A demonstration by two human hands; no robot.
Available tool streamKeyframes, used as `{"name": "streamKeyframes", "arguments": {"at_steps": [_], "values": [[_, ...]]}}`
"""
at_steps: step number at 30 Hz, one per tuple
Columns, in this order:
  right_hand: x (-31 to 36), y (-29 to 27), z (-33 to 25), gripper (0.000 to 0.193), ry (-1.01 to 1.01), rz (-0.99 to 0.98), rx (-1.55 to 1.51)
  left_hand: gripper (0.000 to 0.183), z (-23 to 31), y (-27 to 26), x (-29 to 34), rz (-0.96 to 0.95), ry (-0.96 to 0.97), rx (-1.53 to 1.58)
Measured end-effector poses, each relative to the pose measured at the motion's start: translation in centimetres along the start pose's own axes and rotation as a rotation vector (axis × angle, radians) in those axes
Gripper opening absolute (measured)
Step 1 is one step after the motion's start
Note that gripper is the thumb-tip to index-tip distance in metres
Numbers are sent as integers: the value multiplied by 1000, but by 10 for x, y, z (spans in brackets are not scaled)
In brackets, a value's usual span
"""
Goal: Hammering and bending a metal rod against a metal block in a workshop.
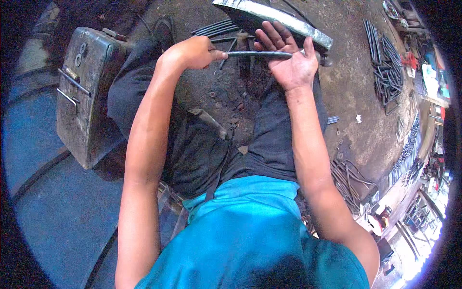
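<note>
A dark, slim metal rod (257, 54) lies level in front of me, above my knees. My left hand (192, 52) is closed, pinching the rod's left end between thumb and fingers. The right end rests across the palm of my right hand (294, 62), which is turned up with its fingers stretched out. Just beyond the right hand is a heavy plate or block with a bright, worn metal edge (288, 24). Below the rod, between my legs, stands a dark upright post (244, 67), partly hidden.
At my left stands a worn dark metal box (79, 127), with rings (78, 59), a short rod (77, 83) and a bent rod (67, 98) on it. Rods (214, 28) lie ahead; piled dark bars (385, 72) and bent rods (351, 185) lie on the floor at right.
</note>
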State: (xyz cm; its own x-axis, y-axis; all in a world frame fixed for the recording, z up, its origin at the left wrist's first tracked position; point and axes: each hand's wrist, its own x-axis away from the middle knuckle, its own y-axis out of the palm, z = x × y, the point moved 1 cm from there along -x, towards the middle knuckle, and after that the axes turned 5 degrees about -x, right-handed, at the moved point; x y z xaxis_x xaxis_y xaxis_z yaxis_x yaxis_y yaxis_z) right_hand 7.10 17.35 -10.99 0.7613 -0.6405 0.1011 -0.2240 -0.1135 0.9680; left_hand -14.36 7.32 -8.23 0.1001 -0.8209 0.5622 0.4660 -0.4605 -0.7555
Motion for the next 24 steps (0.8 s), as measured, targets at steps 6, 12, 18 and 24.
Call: {"name": "streamKeyframes", "arguments": {"at_steps": [6,12,18,24], "values": [[2,7,2,79,-18,43,66,48,5,-4,6,22,-11,14],[3,8,0,79,-32,47,61,53,8,-9,12,60,6,16],[2,10,3,80,-43,79,125,55,5,-9,13,70,7,-14],[2,8,2,78,-47,74,95,55,5,-10,13,10,18,6]]}}
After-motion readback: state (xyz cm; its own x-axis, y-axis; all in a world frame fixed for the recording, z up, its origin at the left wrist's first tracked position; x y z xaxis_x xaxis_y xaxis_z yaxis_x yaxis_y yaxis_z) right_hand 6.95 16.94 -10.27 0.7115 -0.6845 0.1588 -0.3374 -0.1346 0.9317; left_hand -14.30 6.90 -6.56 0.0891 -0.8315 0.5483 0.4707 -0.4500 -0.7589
